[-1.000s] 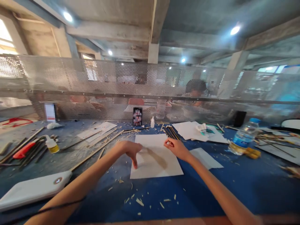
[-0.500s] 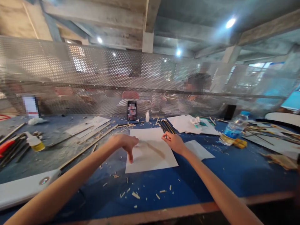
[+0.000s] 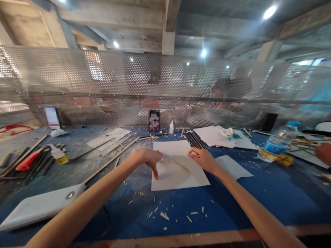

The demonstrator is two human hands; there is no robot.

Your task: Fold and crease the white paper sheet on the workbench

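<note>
A white sheet of paper point(image 3: 176, 179) lies on the blue table in front of me, with a thin brownish strip or mark point(image 3: 181, 166) slanting across its middle. My left hand point(image 3: 152, 161) is at the sheet's left side, thumb and fingers spread apart, the thumb tip touching down on the paper. Over the sheet's upper right edge is my right hand point(image 3: 199, 156), its fingers pinched together; anything between them is too small to make out. Dark sticks point(image 3: 194, 140) lie just behind my right hand.
Left are a white power bank-like device point(image 3: 43, 206), a glue bottle point(image 3: 59, 154), a red-handled tool point(image 3: 28, 162) and long sticks. Behind stand a phone point(image 3: 154, 121) and small white bottle point(image 3: 171, 127). Right are papers, a water bottle point(image 3: 278, 143) and part of another person's hand point(image 3: 323, 153).
The view has swung slightly left, so the table's things appear further right. Both hands keep nearly the same place on the sheet. Another person's hand has come into view at the right edge.
</note>
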